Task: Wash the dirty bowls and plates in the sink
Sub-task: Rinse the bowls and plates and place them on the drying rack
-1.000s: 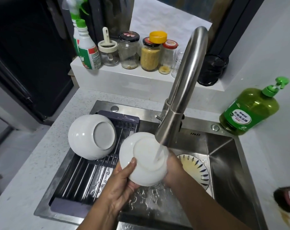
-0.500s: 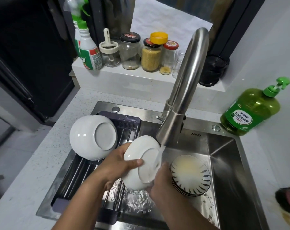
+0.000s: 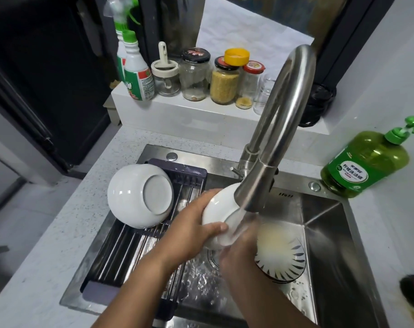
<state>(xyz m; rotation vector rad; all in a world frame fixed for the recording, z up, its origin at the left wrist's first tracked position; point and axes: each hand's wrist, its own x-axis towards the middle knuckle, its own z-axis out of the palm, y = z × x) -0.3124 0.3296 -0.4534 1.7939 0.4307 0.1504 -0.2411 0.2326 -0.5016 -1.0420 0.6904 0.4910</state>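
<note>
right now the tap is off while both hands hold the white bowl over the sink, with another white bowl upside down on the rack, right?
Not quite: the head view shows the tap running, water pouring onto the white bowl held by the left hand and right hand. The rest is right.

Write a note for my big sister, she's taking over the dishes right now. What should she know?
Left hand: gripping the small white ceramic bowl under the steel tap's running water.
Right hand: against the same bowl, blurred, probably rubbing it.
Done, it seems: a large white ceramic bowl sits upside down on the dark drying rack.
Left: finish this bowl, then wash the black-and-white patterned plates with cloudy residue in the steel sink.
</note>
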